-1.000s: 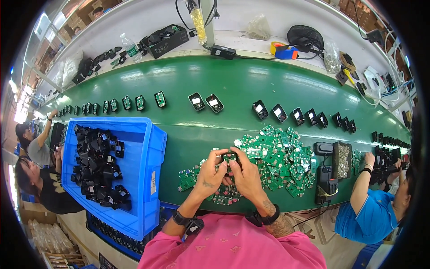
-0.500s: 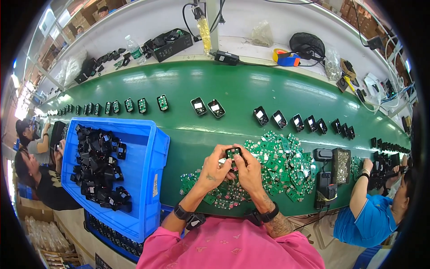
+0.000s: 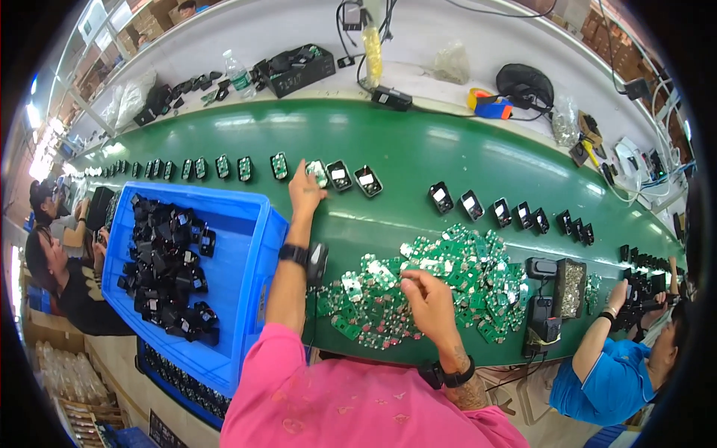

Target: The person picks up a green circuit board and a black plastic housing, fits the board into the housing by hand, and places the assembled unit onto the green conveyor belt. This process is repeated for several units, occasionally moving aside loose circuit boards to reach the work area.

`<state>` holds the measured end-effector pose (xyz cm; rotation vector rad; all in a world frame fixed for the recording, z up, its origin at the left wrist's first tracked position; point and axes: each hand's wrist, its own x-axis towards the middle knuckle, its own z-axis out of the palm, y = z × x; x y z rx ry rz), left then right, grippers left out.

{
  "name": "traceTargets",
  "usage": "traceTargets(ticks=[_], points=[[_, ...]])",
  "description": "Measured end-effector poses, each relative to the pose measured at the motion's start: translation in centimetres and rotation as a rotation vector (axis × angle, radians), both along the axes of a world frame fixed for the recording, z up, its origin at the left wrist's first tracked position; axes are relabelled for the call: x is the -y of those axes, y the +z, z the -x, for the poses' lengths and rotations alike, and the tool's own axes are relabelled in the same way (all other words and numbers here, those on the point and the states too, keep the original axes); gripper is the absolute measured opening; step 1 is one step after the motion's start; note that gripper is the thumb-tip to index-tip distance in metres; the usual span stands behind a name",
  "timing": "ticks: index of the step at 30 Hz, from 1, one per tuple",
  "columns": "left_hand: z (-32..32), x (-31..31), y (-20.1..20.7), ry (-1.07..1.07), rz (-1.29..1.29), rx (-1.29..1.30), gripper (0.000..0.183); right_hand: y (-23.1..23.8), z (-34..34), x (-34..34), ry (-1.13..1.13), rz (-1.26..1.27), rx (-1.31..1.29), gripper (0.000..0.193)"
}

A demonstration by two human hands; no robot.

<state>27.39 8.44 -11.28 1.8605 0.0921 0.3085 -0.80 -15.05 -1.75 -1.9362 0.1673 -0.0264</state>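
Nearby: blue bin, circuit-board pile, conveyor belt.

A blue crate of black housings sits at lower left of the frame on the edge of a green belt. Along the white bench at the top stand a water bottle, a black box, a clear bag and a small black fan. At right, a tray of screws lies just beside a black driver. A co-worker in a blue shirt bends at lower right; another person leans in at far left.
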Motion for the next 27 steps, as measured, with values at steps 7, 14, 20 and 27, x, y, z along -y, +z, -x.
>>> traceTargets(ticks=[7, 14, 20, 27], points=[[0.9, 0.6, 2.2, -0.074, -0.412, 0.32, 0.079, -2.3, -1.4, -1.7, 0.048, 0.565, 0.192, 0.036], [1.6, 1.5, 2.7, -0.332, -0.597, 0.128, 0.101, -3.4, -2.7, -3.5, 0.099, 0.746, 0.089, 0.037], [3.4, 2.0, 4.2, -0.232, -0.521, 0.247, 0.063, -3.5, -2.5, -2.8, 0.09, 0.685, 0.177, 0.033], [13.5, 1.4, 6.5, -0.517, 0.039, 0.122, 0.043, 1.1, -2.2, -0.6, 0.02, 0.272, 0.416, 0.042]])
